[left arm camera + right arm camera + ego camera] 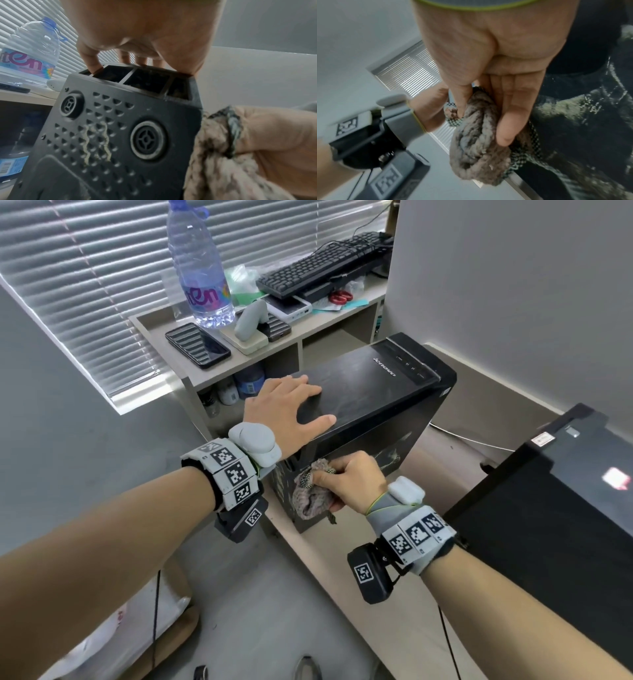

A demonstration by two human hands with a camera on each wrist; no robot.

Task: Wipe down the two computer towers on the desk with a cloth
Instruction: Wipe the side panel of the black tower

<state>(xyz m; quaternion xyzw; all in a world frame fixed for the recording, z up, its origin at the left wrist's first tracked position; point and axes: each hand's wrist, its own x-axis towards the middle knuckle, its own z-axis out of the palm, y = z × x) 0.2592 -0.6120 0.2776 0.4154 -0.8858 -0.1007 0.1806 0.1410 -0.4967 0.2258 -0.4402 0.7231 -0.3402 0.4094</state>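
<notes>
A black Lenovo tower (370,405) stands on the desk (455,474), its dusty side panel (583,111) streaked with wet marks. My left hand (291,409) lies flat with spread fingers on the tower's top near the rear edge (137,75). My right hand (352,481) grips a bunched grey-brown cloth (313,491) and presses it against the side panel near the rear lower corner. The cloth (479,136) is pinched between thumb and fingers. A second black tower (555,498) stands to the right, untouched.
A shelf unit (191,371) behind the tower carries a big water bottle (198,268), a phone (197,345), a keyboard (325,265) and red scissors (340,297). Window blinds (85,285) hang at left. A white cable (472,440) runs between the towers.
</notes>
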